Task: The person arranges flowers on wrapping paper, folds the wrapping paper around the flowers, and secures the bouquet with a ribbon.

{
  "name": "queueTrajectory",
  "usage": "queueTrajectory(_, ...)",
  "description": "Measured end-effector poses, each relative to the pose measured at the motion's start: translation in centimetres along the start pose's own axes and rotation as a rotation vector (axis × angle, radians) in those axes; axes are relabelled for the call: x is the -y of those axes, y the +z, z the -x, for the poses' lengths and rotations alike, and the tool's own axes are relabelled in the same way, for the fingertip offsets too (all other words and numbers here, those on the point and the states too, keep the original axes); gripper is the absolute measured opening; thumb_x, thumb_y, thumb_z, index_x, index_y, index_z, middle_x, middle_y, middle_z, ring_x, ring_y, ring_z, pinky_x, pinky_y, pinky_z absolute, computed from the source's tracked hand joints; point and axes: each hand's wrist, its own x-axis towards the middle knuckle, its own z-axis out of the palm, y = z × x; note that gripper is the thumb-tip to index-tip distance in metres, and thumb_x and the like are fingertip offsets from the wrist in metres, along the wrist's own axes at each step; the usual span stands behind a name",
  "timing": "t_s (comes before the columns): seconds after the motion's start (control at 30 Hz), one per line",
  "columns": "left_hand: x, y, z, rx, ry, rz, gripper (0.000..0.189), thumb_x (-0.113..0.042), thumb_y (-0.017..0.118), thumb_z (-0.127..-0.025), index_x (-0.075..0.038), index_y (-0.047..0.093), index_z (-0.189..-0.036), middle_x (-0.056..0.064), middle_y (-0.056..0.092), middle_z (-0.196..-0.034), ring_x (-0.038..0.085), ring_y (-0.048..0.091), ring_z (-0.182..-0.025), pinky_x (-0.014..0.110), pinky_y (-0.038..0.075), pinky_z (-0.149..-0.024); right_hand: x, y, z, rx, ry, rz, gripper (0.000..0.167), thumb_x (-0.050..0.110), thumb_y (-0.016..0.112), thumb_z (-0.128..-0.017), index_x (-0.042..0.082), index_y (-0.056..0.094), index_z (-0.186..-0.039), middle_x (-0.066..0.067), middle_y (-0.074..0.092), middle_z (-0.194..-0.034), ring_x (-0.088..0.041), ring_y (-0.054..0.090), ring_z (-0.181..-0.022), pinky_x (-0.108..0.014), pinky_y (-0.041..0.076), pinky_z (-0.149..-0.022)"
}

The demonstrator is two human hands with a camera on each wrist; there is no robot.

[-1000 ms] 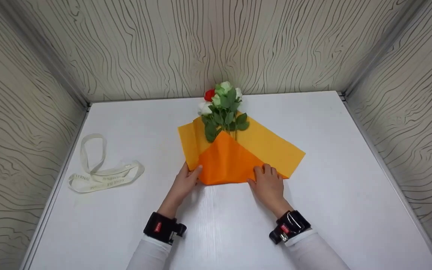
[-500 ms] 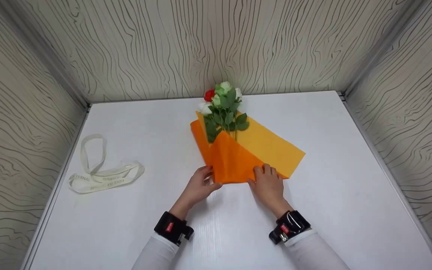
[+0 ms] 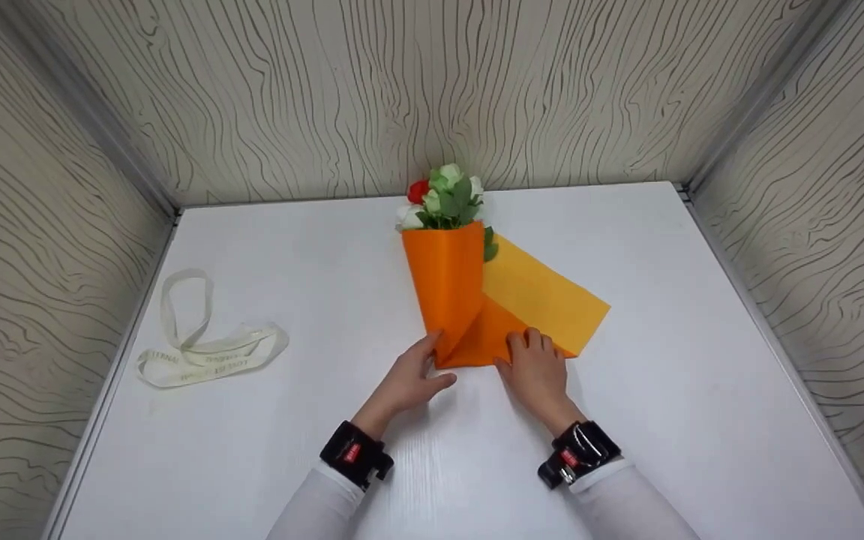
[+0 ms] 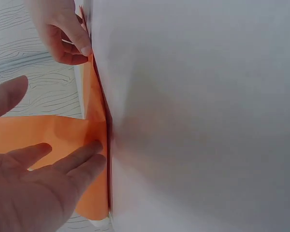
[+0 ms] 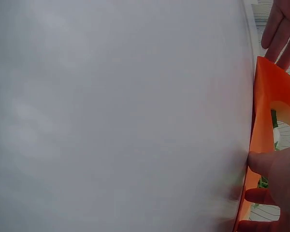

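A bunch of roses [image 3: 447,191], red, white and pale green, lies at the back middle, its stems hidden by wrapping paper. The wrapping paper [image 3: 443,277] is deep orange on one face and yellow-orange on the other; its left side is folded over the stems. At the paper's lower left corner, my left hand [image 3: 408,379] touches the folded flap with outstretched fingers, thumb apart, palm visible in the left wrist view. My right hand [image 3: 537,371] holds the lower folded edge on the right, fingers bent over it and thumb at the edge. Beneath the paper, its contact is hidden.
A cream ribbon [image 3: 214,364] with printed lettering lies loosely looped at the left of the white table [image 3: 702,360]. Wood-patterned walls [image 3: 312,97] enclose the back and both sides. The paper's yellow-orange right side [image 3: 544,285] lies flat and unfolded.
The paper's left side has been folded rightward over the stems and leaves. My left hand has moved right and slightly down with it, and its thumb has come away. My right hand stays put.
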Motion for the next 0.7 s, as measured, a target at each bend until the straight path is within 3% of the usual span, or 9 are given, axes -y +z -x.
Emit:
queueTrajectory(0.47,-0.26,0.71,-0.36,0.067,0.002,-0.195,0.068,-0.029,0.062,-0.082,-0.013,0.029,-0.139,0.007,0.025,-0.143,0.022,0.028,-0.128,0.039,0.025,-0.101,0.03,-0.04,-0.09,0.008,0.000,0.017,0.055,0.043,0.062,-0.078,0.012,0.049,-0.121,-0.012,0.042,-0.112,-0.030,0.038,-0.100,-0.047,0.034,-0.083)
queueTrajectory(0.7,0.10,0.94,-0.09,0.104,0.051,-0.330,0.056,-0.027,0.059,-0.085,-0.015,0.038,-0.135,0.005,0.024,-0.144,0.025,0.030,-0.126,0.039,0.027,-0.100,-0.68,-0.75,-0.02,0.009,0.003,-0.109,0.040,0.027,0.060,-0.084,0.005,0.054,-0.117,-0.013,0.046,-0.114,-0.029,0.042,-0.101,-0.045,0.037,-0.084)
